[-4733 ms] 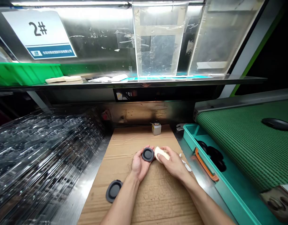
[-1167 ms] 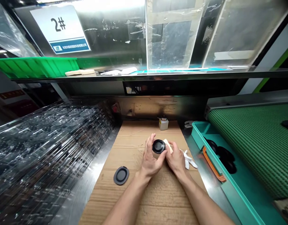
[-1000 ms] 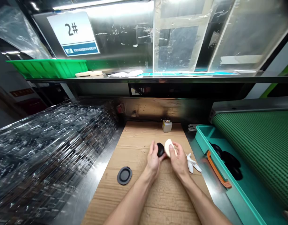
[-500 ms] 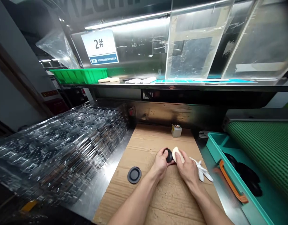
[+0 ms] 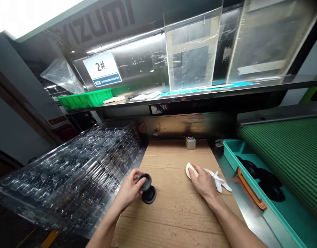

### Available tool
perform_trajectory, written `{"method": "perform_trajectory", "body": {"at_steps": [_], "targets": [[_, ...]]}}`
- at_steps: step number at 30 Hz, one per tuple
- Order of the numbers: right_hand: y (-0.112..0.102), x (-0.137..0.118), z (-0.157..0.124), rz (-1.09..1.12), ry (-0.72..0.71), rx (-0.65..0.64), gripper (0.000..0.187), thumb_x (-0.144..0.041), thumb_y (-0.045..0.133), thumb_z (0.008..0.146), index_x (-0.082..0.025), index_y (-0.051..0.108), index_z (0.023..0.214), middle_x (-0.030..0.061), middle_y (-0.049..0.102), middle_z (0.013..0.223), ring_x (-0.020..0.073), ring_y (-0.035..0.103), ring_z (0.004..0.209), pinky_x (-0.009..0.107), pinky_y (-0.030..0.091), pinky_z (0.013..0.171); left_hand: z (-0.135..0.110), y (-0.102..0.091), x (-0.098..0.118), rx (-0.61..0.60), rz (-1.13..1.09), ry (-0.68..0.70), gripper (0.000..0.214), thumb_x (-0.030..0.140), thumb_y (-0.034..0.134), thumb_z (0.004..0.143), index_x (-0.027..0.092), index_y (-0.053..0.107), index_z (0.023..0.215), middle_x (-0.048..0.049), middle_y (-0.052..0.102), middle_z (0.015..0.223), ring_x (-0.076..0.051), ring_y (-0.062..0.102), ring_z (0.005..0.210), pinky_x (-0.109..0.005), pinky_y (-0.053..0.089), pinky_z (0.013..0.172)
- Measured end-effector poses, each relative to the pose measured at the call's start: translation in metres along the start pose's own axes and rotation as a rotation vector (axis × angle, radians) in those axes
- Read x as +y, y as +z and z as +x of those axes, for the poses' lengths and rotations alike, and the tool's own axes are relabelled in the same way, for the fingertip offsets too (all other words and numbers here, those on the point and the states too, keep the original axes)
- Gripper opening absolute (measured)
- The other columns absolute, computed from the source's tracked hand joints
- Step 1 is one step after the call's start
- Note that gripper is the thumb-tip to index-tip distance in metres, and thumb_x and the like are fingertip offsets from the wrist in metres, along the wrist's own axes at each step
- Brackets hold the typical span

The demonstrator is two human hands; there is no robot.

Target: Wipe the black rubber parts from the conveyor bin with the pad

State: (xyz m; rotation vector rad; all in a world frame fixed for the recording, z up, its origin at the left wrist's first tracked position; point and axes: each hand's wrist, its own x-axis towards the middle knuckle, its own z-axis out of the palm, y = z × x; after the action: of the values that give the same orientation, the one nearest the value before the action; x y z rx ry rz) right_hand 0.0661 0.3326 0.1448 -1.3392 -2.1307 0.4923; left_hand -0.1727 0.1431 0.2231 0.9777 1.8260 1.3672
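My left hand (image 5: 134, 184) is closed on a dark grey, round rubber-looking cap (image 5: 146, 182), thumb on top, at the left of the cardboard sheet (image 5: 173, 217). Just below it, partly overlapped by the held one, a second round black cap (image 5: 149, 196) lies on the cardboard. My right hand (image 5: 203, 179) grips a cream-coloured, rounded pad (image 5: 189, 170) over the right part of the sheet. Whether it is sponge or folded cloth cannot be made out. Beside that hand lies a white glove (image 5: 219, 181), partly hidden behind it.
A small square bottle (image 5: 190, 143) stands at the back of the cardboard. To the right are a teal bin (image 5: 229, 155) with black parts and an orange handle, and a green conveyor belt (image 5: 284, 144). Stacked clear plastic trays (image 5: 96, 165) fill the left. A metal shelf (image 5: 179, 97) crosses above.
My left hand has moved left, away from the pad, to where one cap lay. Two caps are now together there. My right hand keeps the pad nearly in place. The view has shifted.
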Motion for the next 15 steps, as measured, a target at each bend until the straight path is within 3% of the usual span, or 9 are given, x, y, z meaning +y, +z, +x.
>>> {"method": "perform_trajectory", "body": {"at_steps": [4,7,11,15], "targets": [[0.001,0.000,0.000,-0.031,-0.004,-0.014,0.037,-0.046,0.042,0.091,-0.028,0.062,0.117,0.0062,0.072,0.090,0.0230,0.066,0.084,0.029,0.044,0.071,-0.024,-0.007,-0.036,0.096,0.103,-0.123,0.042,0.047,0.066,0.072,0.020,0.048,0.099,-0.0036,0.061,0.088,-0.018,0.061,0.066,-0.025,0.047,0.044],[0.001,0.000,-0.001,-0.029,-0.013,-0.020,0.037,-0.046,0.042,0.092,-0.028,0.062,0.117,0.0062,0.072,0.090,0.0227,0.066,0.085,0.029,0.044,0.072,-0.027,0.003,-0.050,0.155,0.271,-0.052,0.035,0.046,0.059,0.077,0.020,0.052,0.100,-0.0043,0.062,0.090,-0.019,0.062,0.066,-0.029,0.048,0.051],[0.001,0.000,-0.001,-0.021,-0.007,-0.008,0.038,-0.047,0.042,0.092,-0.026,0.063,0.116,0.0065,0.072,0.089,0.0231,0.066,0.087,0.029,0.044,0.073,-0.023,0.014,-0.045,0.230,0.659,0.158,0.024,0.034,0.049,0.084,0.019,0.057,0.101,-0.0079,0.060,0.099,-0.023,0.061,0.091,-0.036,0.047,0.081],[0.001,0.000,0.000,-0.015,-0.017,-0.012,0.038,-0.048,0.041,0.092,-0.028,0.063,0.115,0.0057,0.071,0.091,0.0234,0.066,0.087,0.030,0.043,0.072,-0.027,0.029,-0.032,0.209,0.913,0.124,0.038,0.041,0.037,0.090,0.019,0.057,0.113,-0.0112,0.057,0.110,-0.027,0.056,0.103,-0.037,0.042,0.086]]}}
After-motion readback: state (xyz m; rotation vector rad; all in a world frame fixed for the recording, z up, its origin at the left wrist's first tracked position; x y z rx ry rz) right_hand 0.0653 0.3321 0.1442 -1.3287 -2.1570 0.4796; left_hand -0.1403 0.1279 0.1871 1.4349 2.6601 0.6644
